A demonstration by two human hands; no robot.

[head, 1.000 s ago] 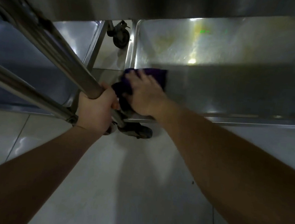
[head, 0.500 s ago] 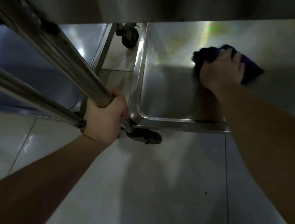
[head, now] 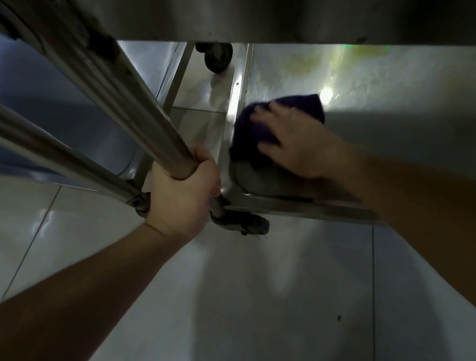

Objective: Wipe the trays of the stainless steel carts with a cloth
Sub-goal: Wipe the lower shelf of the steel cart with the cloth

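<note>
- Our left hand (head: 183,193) is wrapped tight round the steel upright post (head: 139,121) of the cart, fingers curled over it, thumb side up, just above the post's foot.
- Our right hand (head: 296,145) lies flat on the dark purple cloth (head: 252,124), fingers spread and roughly straight, pressing it down. Fingertips are motion-blurred, so finer finger detail can't be read.
- The cloth sits bunched under and ahead of the right-hand fingers, in the near-left corner of the bottom tray (head: 393,107), touching or just beside the tray's left rim. One corner of it sticks out past the fingertips toward a bright glare spot on the metal.
- The tray floor beyond the right hand shows yellowish staining and a small green light spot near the far edge. Half of the floor right of the hand is in shadow.
- The tray's near rim runs under our right forearm (head: 414,205).
- A caster wheel (head: 242,223) sits just below-right of the left hand, under the tray corner. A second caster (head: 215,56) is well ahead, between the two hands' lines, on the tiled floor (head: 249,309).
- A second, thinner steel rail (head: 48,148) runs left of the left hand, with another cart's tray (head: 66,104) behind it.
- The underside of an upper shelf (head: 273,9) spans the top, above both hands.
- Small dark speck on the floor below the right forearm.
</note>
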